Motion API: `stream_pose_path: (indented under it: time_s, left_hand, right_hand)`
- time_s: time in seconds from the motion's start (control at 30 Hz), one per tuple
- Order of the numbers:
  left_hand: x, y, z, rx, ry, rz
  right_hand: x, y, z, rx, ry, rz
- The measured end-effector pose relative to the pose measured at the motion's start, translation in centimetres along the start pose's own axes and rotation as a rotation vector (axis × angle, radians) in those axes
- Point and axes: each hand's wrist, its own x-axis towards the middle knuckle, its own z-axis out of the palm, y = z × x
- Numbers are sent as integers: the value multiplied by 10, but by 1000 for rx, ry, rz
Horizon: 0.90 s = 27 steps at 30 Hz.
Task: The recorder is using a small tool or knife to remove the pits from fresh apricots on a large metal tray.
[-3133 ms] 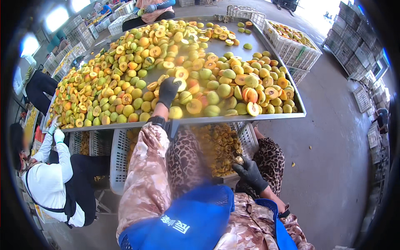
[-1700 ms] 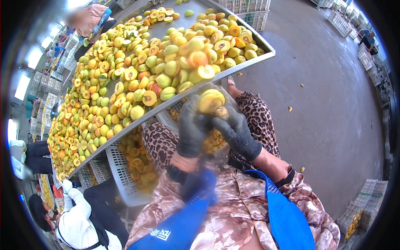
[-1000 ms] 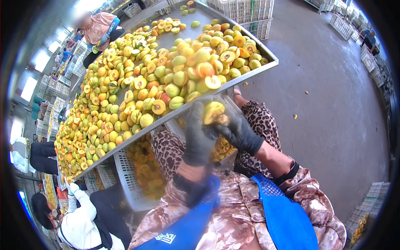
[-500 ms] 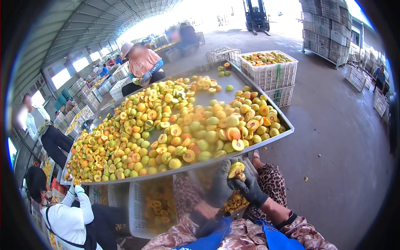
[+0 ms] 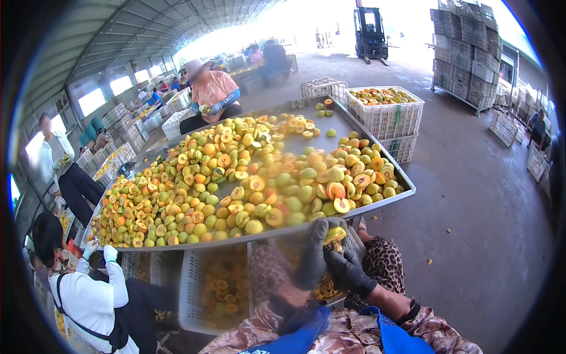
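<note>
Just off the near edge of the metal-rimmed table [image 5: 354, 207], both dark-gloved hands meet in front of me. My left hand [image 5: 311, 255] is closed round a yellow-green peach half [image 5: 335, 235], held upright by its side. My right hand [image 5: 349, 271] is closed against the lower part of the fruit, where brownish flesh shows; whether it grips a small tool is hidden. Below the hands, a crate holds cut fruit pieces [image 5: 325, 289]. Across the tabletop lies a big heap of peach halves [image 5: 200, 194], some with the pit cavity facing up.
A white crate [image 5: 191, 295] of fruit pieces stands left of my legs. Beyond the table's right corner are stacked crates [image 5: 386, 118], the top one full. One person [image 5: 88, 295] works at the left edge, another [image 5: 212, 88] at the far side. A forklift [image 5: 370, 35] stands behind.
The view has shifted slightly. My hands stay together on the peach half, a little higher in the picture. The person at the left has drawn their gloved hands apart.
</note>
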Motion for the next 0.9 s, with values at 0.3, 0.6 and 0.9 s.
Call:
stream_pose_path:
  time_s: [0.3, 0.6, 0.9]
  left_hand:
    - [-9, 25, -10, 197, -146, 39]
    - [2, 22, 7, 264, -49, 36]
    - [55, -34, 41, 1136, -148, 330]
  right_hand:
    - [-14, 33, 10, 32, -177, -225]
    - [25, 39, 15, 8, -87, -536]
    - [43, 41, -38, 360, -195, -425]
